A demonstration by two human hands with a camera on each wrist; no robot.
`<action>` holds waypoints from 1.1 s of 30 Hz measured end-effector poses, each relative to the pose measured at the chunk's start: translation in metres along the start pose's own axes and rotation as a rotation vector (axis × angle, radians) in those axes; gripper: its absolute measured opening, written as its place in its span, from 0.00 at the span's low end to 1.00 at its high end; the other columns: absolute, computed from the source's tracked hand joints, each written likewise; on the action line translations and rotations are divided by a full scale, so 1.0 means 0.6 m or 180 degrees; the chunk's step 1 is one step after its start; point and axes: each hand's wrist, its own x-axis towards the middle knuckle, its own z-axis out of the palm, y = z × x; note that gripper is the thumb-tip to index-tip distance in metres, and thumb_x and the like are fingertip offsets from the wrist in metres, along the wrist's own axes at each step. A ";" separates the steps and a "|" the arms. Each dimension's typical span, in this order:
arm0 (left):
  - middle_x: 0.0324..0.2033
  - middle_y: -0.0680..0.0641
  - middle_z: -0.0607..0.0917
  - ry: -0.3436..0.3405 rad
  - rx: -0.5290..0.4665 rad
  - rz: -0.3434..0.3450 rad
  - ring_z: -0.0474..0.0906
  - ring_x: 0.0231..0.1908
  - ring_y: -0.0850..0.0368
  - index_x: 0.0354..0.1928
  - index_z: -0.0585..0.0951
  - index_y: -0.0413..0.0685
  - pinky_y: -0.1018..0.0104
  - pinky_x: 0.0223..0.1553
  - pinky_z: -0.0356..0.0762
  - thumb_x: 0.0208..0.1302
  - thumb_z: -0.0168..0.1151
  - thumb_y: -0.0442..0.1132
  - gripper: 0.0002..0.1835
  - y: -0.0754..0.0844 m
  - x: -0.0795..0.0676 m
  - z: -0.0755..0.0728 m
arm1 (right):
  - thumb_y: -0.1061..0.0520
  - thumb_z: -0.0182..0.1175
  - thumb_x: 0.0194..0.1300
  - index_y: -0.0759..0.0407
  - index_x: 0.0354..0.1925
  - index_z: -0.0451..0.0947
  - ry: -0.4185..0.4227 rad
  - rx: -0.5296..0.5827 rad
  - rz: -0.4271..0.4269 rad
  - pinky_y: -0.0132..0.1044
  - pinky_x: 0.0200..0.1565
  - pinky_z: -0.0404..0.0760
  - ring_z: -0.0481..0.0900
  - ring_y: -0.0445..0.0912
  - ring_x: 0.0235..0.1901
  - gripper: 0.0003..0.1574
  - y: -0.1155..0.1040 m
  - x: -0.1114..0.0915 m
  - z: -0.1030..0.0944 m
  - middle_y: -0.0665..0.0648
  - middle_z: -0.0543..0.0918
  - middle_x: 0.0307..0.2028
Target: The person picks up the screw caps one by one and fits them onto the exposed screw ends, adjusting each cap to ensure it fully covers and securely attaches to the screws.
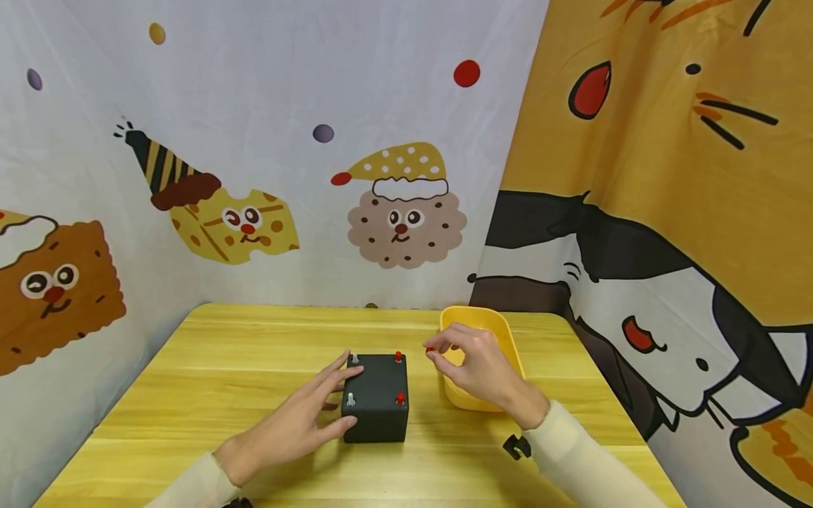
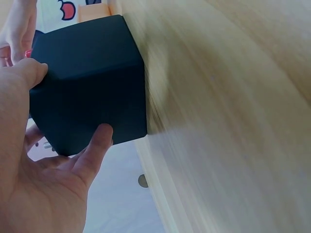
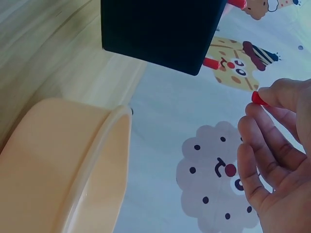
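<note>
A black box [image 1: 376, 395] stands on the table with small posts on its top. Two red caps [image 1: 400, 399] sit along its right side, while two bare pale posts [image 1: 351, 400] rise along its left side. My left hand [image 1: 303, 415] holds the box by its left side, thumb against the near face and a fingertip on top; the left wrist view shows the fingers around the box [image 2: 92, 87]. Between thumb and index finger, my right hand [image 1: 473, 360] pinches a small red cap [image 3: 258, 99], raised between the box and the yellow tub.
A yellow tub [image 1: 513, 353] stands on the wooden table [image 1: 254, 360] right of the box, partly under my right hand. Behind the table hangs a cloth [image 1: 241, 92] printed with cartoon figures, and more cloth hangs at both sides.
</note>
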 end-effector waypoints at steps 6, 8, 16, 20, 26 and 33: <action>0.97 0.46 0.49 0.0048 0.0008 0.0062 0.85 0.77 0.42 0.94 0.62 0.70 0.55 0.65 0.96 0.85 0.70 0.62 0.44 0.000 0.000 0.002 | 0.62 0.82 0.72 0.52 0.49 0.95 -0.0077 0.0070 0.0028 0.37 0.48 0.96 0.89 0.37 0.39 0.10 -0.010 0.002 0.002 0.45 0.95 0.42; 0.97 0.45 0.50 0.0055 -0.0001 0.0089 0.85 0.76 0.41 0.94 0.62 0.69 0.53 0.64 0.96 0.85 0.71 0.61 0.44 -0.001 -0.001 0.003 | 0.62 0.82 0.72 0.52 0.49 0.95 -0.0087 0.0096 0.0033 0.36 0.48 0.95 0.89 0.38 0.39 0.10 -0.014 0.003 0.003 0.45 0.95 0.42; 0.97 0.48 0.48 0.0009 -0.0047 0.0049 0.84 0.77 0.41 0.93 0.61 0.72 0.56 0.66 0.95 0.83 0.74 0.57 0.46 -0.004 -0.001 0.000 | 0.61 0.83 0.72 0.49 0.50 0.94 -0.0063 0.0095 -0.0022 0.33 0.48 0.94 0.89 0.38 0.39 0.12 -0.023 0.007 0.007 0.44 0.96 0.44; 0.97 0.48 0.48 -0.0016 -0.0069 0.0065 0.84 0.77 0.39 0.94 0.61 0.71 0.57 0.65 0.95 0.82 0.76 0.54 0.48 -0.005 0.000 -0.001 | 0.61 0.83 0.72 0.50 0.51 0.95 -0.0086 0.0123 -0.0032 0.33 0.48 0.95 0.91 0.41 0.40 0.12 -0.029 0.008 0.010 0.46 0.97 0.46; 0.97 0.48 0.48 -0.0004 -0.0052 0.0110 0.85 0.77 0.40 0.94 0.61 0.71 0.57 0.65 0.95 0.81 0.77 0.53 0.48 -0.009 0.001 0.000 | 0.59 0.84 0.72 0.50 0.50 0.95 -0.0086 0.0144 -0.0038 0.31 0.46 0.93 0.92 0.45 0.40 0.11 -0.040 0.014 0.015 0.47 0.97 0.45; 0.96 0.45 0.50 -0.0006 -0.0065 0.0183 0.86 0.76 0.39 0.93 0.62 0.70 0.56 0.64 0.96 0.82 0.76 0.56 0.47 -0.010 0.003 -0.002 | 0.58 0.84 0.72 0.49 0.51 0.96 -0.0102 0.0207 -0.0074 0.30 0.45 0.92 0.91 0.43 0.42 0.11 -0.051 0.020 0.024 0.45 0.97 0.45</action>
